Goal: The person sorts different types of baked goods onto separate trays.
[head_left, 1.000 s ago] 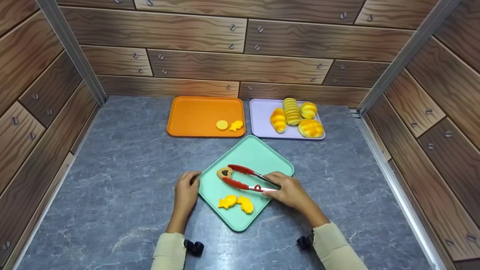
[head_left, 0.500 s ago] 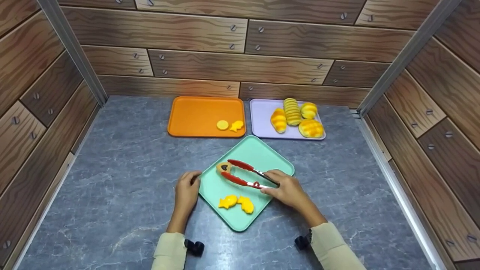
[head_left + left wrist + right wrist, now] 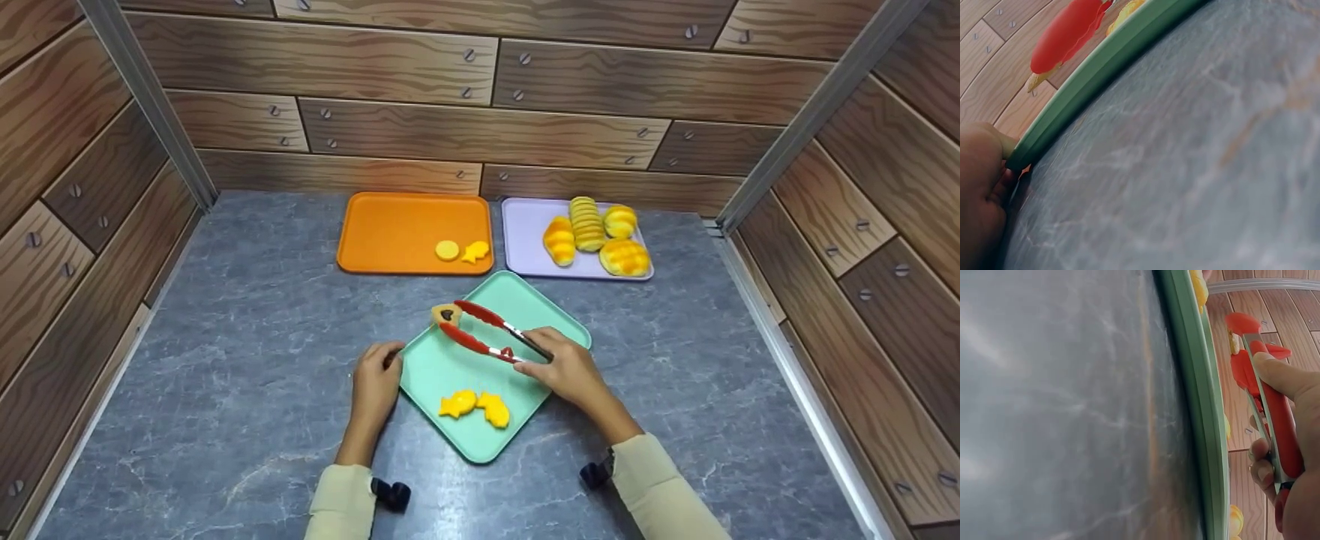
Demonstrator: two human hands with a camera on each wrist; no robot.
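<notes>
My right hand [image 3: 568, 371] grips a pair of red-tipped metal tongs [image 3: 466, 340], thumb on one arm and fingers round the other. Between the tong tips is a small tan cookie [image 3: 437, 312] with a dark heart-shaped centre, raised above the mint-green tray [image 3: 420, 367]. That tray lies turned like a diamond. My left hand [image 3: 375, 386] pinches its left corner, and the left wrist view has the thumb at the rim [image 3: 1067, 109] and fingers beneath. Two yellow fish-shaped pieces, one on the left [image 3: 458, 403] and one on the right [image 3: 493, 410], lie on the tray's near half.
Behind, an orange tray [image 3: 397, 232] bears a round yellow piece [image 3: 447, 250] and a yellow fish-shaped piece [image 3: 475, 252]. Beside it a lilac tray [image 3: 525, 240] carries several toy breads [image 3: 586, 223]. Wood-patterned walls [image 3: 390, 127] enclose the grey marbled tabletop [image 3: 247, 337].
My right hand has moved the tongs and cookie up and away from me, toward the orange tray. The left hand stays at the green tray's corner.
</notes>
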